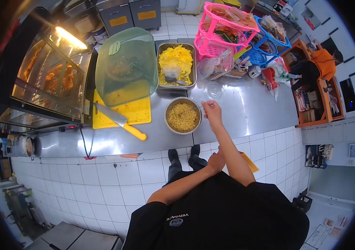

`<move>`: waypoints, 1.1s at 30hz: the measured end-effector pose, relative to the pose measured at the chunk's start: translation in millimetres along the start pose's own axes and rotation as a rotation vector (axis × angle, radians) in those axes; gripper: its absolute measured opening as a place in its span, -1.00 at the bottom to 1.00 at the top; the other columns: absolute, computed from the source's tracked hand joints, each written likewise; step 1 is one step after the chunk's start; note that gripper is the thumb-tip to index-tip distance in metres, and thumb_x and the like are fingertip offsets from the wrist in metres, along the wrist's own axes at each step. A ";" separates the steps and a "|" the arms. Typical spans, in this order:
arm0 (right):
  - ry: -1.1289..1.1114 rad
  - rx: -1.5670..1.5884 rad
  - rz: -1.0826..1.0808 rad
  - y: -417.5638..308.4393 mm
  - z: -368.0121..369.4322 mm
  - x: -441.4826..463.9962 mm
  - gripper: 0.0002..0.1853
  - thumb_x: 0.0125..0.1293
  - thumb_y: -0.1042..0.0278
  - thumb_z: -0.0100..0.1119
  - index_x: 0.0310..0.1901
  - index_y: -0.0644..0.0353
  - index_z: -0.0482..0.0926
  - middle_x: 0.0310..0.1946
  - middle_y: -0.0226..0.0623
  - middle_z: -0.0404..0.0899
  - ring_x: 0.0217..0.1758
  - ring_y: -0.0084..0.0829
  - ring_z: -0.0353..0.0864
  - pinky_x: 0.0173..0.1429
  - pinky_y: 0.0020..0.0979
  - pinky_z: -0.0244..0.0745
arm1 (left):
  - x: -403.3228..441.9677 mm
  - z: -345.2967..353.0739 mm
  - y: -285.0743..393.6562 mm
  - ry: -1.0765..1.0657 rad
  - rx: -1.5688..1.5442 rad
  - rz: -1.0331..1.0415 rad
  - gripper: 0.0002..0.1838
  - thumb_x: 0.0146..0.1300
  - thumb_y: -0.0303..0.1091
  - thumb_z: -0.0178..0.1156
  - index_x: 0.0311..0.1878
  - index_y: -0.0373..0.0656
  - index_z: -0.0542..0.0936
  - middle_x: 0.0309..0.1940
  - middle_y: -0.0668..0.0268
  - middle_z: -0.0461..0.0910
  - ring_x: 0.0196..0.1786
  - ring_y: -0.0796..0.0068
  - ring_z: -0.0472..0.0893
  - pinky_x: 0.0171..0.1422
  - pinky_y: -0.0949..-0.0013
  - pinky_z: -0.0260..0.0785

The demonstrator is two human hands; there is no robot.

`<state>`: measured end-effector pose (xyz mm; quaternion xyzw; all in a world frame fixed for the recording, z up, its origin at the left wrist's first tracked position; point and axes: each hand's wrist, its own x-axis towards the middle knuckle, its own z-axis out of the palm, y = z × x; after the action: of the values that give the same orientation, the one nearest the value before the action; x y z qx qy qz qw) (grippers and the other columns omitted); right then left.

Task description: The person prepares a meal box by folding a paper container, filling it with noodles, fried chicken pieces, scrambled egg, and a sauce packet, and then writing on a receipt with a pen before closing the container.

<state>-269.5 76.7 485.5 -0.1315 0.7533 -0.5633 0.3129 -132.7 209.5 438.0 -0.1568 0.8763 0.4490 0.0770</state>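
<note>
A round metal bowl [166, 123] of noodle-like food [182, 117] stands near the counter's front edge. Just right of its rim is my right hand [212, 112], fingers curled together; whether something small is between them is too small to tell. My left hand [216, 161] is closed against my right forearm, below the counter edge. Behind the bowl sits a metal tray [195, 66] of yellow food [177, 58], with a clear scoop-like piece in it. A clear round lid [214, 91] lies behind my right hand.
At left, a knife [119, 120] rests on a yellow cutting board [141, 112], beside a large green translucent tub [125, 62] and a lit glass food warmer [52, 79]. Pink [206, 43] and blue [269, 41] basket racks stand behind right. A person in orange [323, 62] is far right.
</note>
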 end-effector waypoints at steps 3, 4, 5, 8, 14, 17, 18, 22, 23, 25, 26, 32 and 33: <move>0.238 0.036 -0.022 42.1 33.2 19.8 -0.76 0.33 0.19 0.27 -0.31 0.17 0.49 -0.49 -0.40 0.54 -0.33 -0.56 0.55 -0.36 -0.45 0.42 | 1.7 21.3 -24.4 -0.067 -0.198 0.071 -0.54 0.32 -0.27 0.05 0.23 -0.27 0.38 0.10 -0.07 0.45 -0.13 -0.30 0.62 0.01 -0.14 0.52; 0.224 -0.021 -0.003 59.1 36.0 27.4 -0.74 0.34 0.16 0.25 -0.32 0.17 0.49 -0.49 -0.39 0.55 -0.30 -0.55 0.56 -0.34 -0.46 0.42 | 2.5 15.6 -24.9 -0.131 -0.195 0.027 -0.49 0.31 -0.24 0.07 0.28 -0.25 0.33 0.15 -0.08 0.39 -0.10 -0.30 0.61 0.04 -0.13 0.51; 0.207 -0.081 0.020 57.2 39.0 24.3 -0.72 0.35 0.13 0.24 -0.33 0.17 0.50 -0.48 -0.37 0.55 -0.26 -0.54 0.57 -0.32 -0.47 0.42 | 2.4 10.5 -26.5 -0.195 -0.195 -0.021 -0.44 0.31 -0.22 0.08 0.32 -0.22 0.29 0.21 -0.10 0.33 -0.08 -0.31 0.61 0.08 -0.13 0.50; 0.066 -0.380 -0.158 45.1 35.7 19.8 -0.66 0.34 0.06 0.23 -0.34 0.22 0.51 -0.50 -0.33 0.54 -0.31 -0.49 0.58 -0.29 -0.43 0.46 | -2.1 6.3 -36.1 -0.188 -0.154 -0.102 -0.36 0.30 -0.16 0.12 0.40 -0.14 0.23 0.32 -0.19 0.24 -0.02 -0.28 0.61 0.15 -0.08 0.48; -0.017 -0.317 0.007 72.2 46.6 -7.5 -0.69 0.26 0.15 0.21 -0.28 0.29 0.55 -0.36 -0.01 0.64 -0.23 -0.13 0.65 -0.11 -0.18 0.51 | 17.4 25.3 -82.1 0.051 -0.300 0.281 -0.31 0.29 -0.13 0.14 0.46 -0.04 0.18 0.35 -0.27 0.22 0.08 -0.30 0.56 0.18 -0.06 0.46; -0.028 -0.357 -0.172 59.7 51.4 -16.2 -0.73 0.25 0.22 0.19 -0.36 0.29 0.46 -0.49 -0.09 0.54 -0.39 -0.23 0.55 -0.23 -0.21 0.44 | 12.7 13.0 -80.0 -0.081 -0.307 0.155 -0.29 0.28 -0.14 0.14 0.47 0.00 0.16 0.31 -0.28 0.27 0.09 -0.33 0.54 0.19 -0.07 0.45; -0.043 -0.364 -0.216 54.8 51.7 -14.0 -0.72 0.25 0.23 0.19 -0.39 0.29 0.43 -0.52 -0.11 0.51 -0.42 -0.26 0.51 -0.26 -0.22 0.43 | 18.9 24.5 -85.2 -0.035 -0.272 0.148 -0.29 0.27 -0.16 0.14 0.47 0.01 0.15 0.29 -0.29 0.29 0.09 -0.33 0.55 0.19 -0.08 0.45; -0.055 -0.232 -0.364 46.0 34.0 -7.7 -0.73 0.33 0.30 0.14 -0.45 0.19 0.31 -0.63 -0.43 0.37 -0.68 -0.63 0.33 -0.68 -0.45 0.26 | 12.1 13.3 -86.8 0.051 -0.284 -0.215 -0.28 0.22 -0.31 0.08 0.46 0.01 0.08 0.22 -0.32 0.35 0.06 -0.34 0.56 0.17 -0.15 0.42; -0.026 -0.248 -0.381 34.7 26.4 -4.3 -0.72 0.34 0.30 0.13 -0.46 0.17 0.30 -0.63 -0.45 0.36 -0.70 -0.64 0.31 -0.70 -0.46 0.25 | 14.7 5.0 -91.9 0.085 -0.294 -0.178 -0.27 0.21 -0.34 0.07 0.45 -0.02 0.06 0.20 -0.32 0.37 0.06 -0.34 0.56 0.17 -0.17 0.42; 0.002 -0.223 -0.396 -1.7 4.7 -11.3 -0.72 0.37 0.31 0.11 -0.46 0.14 0.29 -0.65 -0.48 0.33 -0.72 -0.66 0.28 -0.72 -0.49 0.23 | 19.5 -5.6 -97.7 0.130 -0.309 -0.145 -0.26 0.18 -0.39 0.05 0.44 -0.07 0.04 0.14 -0.32 0.42 0.05 -0.33 0.57 0.16 -0.19 0.42; 0.003 -0.176 -0.400 -35.4 -7.2 -22.0 -0.72 0.38 0.31 0.10 -0.46 0.13 0.29 -0.65 -0.50 0.32 -0.72 -0.68 0.28 -0.72 -0.50 0.23 | 19.3 -11.3 -98.1 0.142 -0.309 -0.152 -0.26 0.18 -0.41 0.05 0.43 -0.10 0.03 0.12 -0.31 0.44 0.04 -0.33 0.57 0.15 -0.20 0.42; 0.026 -0.049 -0.288 -133.5 -94.1 -66.4 -0.72 0.42 0.32 0.09 -0.46 0.04 0.29 -0.68 -0.56 0.30 -0.71 -0.77 0.26 -0.76 -0.57 0.10 | 58.0 -102.9 -97.1 0.301 -0.166 -0.272 -0.31 0.19 -0.43 0.07 0.40 -0.20 0.09 0.03 -0.29 0.50 0.03 -0.29 0.58 0.11 -0.15 0.45; 0.043 -0.102 -0.282 -130.2 -101.7 -65.5 -0.73 0.41 0.34 0.09 -0.45 0.09 0.29 -0.67 -0.51 0.31 -0.68 -0.73 0.29 -0.72 -0.52 0.14 | 65.4 -118.0 -99.5 0.337 -0.156 -0.292 -0.32 0.19 -0.44 0.07 0.39 -0.20 0.11 0.04 -0.29 0.49 0.04 -0.29 0.58 0.11 -0.14 0.46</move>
<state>-302.2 147.6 645.1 -0.2396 0.7616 -0.5653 0.2074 -159.2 45.8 413.0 -0.3599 0.8075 0.4669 -0.0185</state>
